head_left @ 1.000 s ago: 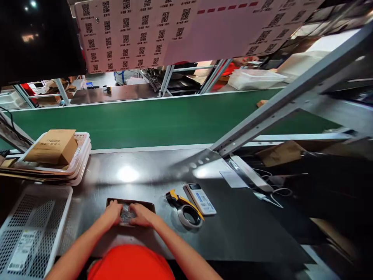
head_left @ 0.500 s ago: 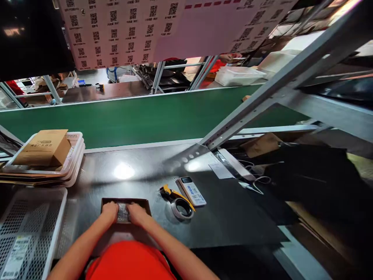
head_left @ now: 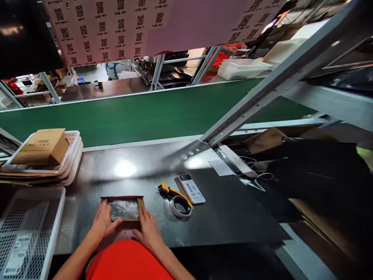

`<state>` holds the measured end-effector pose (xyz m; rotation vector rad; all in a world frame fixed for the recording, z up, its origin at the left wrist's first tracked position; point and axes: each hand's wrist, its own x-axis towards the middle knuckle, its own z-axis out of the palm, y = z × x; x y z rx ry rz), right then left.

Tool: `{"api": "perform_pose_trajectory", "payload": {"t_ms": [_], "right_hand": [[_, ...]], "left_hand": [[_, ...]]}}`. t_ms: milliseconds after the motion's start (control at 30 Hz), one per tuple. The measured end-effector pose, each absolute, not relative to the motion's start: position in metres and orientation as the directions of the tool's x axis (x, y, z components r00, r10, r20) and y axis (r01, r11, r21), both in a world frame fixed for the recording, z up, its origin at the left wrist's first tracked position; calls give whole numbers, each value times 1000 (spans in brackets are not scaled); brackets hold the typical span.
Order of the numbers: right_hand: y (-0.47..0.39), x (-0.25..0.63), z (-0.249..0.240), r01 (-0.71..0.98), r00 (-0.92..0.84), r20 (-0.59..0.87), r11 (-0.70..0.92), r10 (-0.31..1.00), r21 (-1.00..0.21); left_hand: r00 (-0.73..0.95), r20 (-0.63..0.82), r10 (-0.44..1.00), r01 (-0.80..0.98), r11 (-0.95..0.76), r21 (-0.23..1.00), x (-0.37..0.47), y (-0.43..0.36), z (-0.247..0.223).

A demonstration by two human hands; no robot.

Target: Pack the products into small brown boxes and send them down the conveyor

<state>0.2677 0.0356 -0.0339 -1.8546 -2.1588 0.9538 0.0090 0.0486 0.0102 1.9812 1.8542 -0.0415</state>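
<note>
1. Green conveyor belt (head_left: 140, 112) runs across the view well beyond both hands, past the far edge of the dark tabletop (head_left: 233, 210).
2. White mesh trays lie out to the left of the left hand: one near (head_left: 26, 229), and a stack (head_left: 70, 163) farther off carrying a closed cardboard box (head_left: 40, 147).
3. Between the two hands sits a shallow open cardboard box (head_left: 122, 209) on the tabletop, with a shiny plastic-wrapped item (head_left: 124, 209) lying inside it.
4. Left hand (head_left: 103, 222) lies open along the box's left side, fingers touching its wall, gripping nothing.
5. Right hand (head_left: 148, 229) lies open against the box's right side, fingers spread along the wall, likewise holding nothing.
6. Just right of the right hand and a little beyond it lies a roll of tape (head_left: 180, 206), touching a yellow-handled cutter (head_left: 169, 190).
7. White handheld device (head_left: 191, 188) with a small screen lies just beyond the tape roll.
</note>
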Motion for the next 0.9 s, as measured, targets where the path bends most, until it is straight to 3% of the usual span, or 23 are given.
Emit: {"api": "perform_pose_trajectory", "payload": {"t_ms": [100, 167, 300, 367, 433, 567, 667, 767, 833, 900], "right_hand": [[46, 260, -29, 888, -303, -344, 133, 889, -440], [58, 265, -29, 882, -346, -301, 199, 889, -427], [79, 280, -47, 834, -374, -36, 320, 927, -449], [83, 280, -61, 846, -306, 57, 299, 950, -441], [81, 274, -72, 869, -226, 105, 249, 968, -428], [70, 258, -80, 876, -174, 226, 255, 959, -408], [70, 249, -78, 830, -367, 307, 458, 878, -318], [80, 241, -74, 746, -590, 160, 611, 791, -266], [84, 237, -70, 731, -638, 33, 618, 769, -290], [86, 237, -64, 725, -639, -7, 599, 770, -339]], "left_hand": [[226, -343, 912, 953, -134, 271, 22, 57, -2], [289, -289, 913, 941, -215, 261, 20, 64, -14], [497, 104, 862, 846, -508, 163, 4, 81, -44], [492, 320, 810, 842, -536, 59, -1, 90, -56], [437, 420, 795, 872, -488, 16, -1, 94, -66], [398, 402, 825, 869, -479, 122, -1, 79, -84], [403, 369, 837, 846, -495, 199, -4, 59, -94], [407, 264, 874, 866, -462, 194, -7, 48, -93], [383, 190, 904, 897, -413, 155, -10, 44, -90], [353, 159, 922, 923, -370, 101, -15, 41, -91]]}}
